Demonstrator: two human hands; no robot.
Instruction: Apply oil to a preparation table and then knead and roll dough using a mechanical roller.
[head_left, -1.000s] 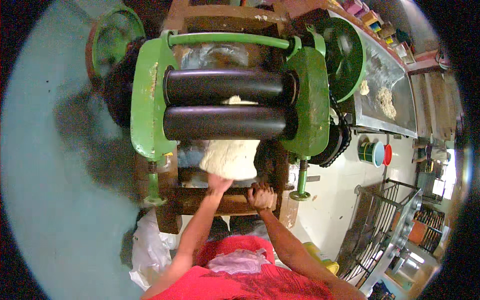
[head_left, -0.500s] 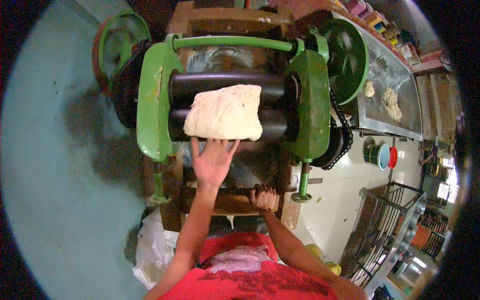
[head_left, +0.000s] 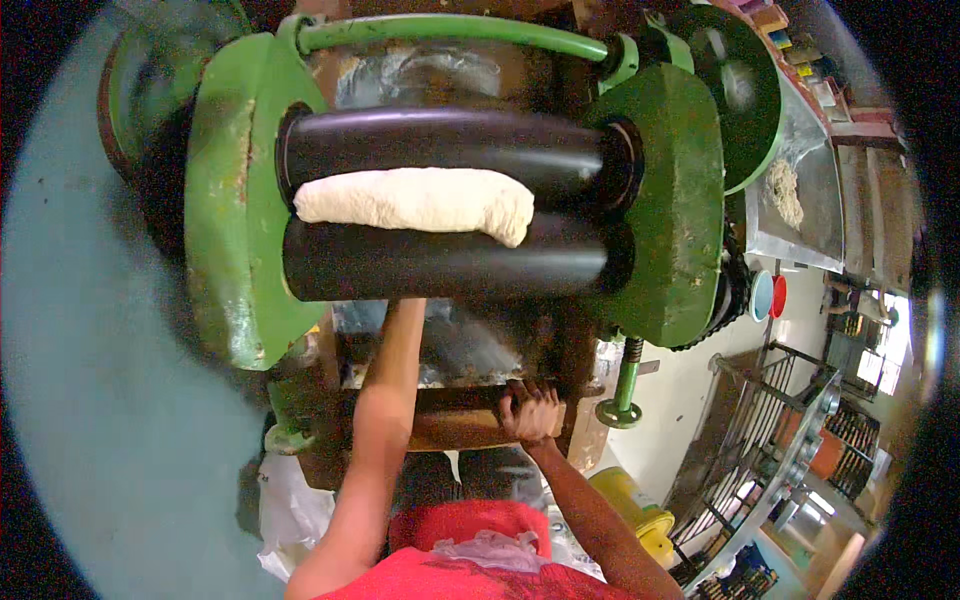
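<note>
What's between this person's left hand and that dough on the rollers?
The nearer black roller: the left forearm reaches beneath it, the left hand out of sight, while the dough lies above, along the gap with the farther black roller.

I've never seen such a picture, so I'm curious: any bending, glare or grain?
Head view: the green top bar bows, fisheye-style; head view: a sheen streaks the far roller, while the pale dough stands out brightly; head view: grain speckles the shadows.

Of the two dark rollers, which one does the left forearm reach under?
The near roller, closest to the person's body: the left forearm runs beneath it. The far roller lies beyond the dough, nearer the green crossbar.
</note>
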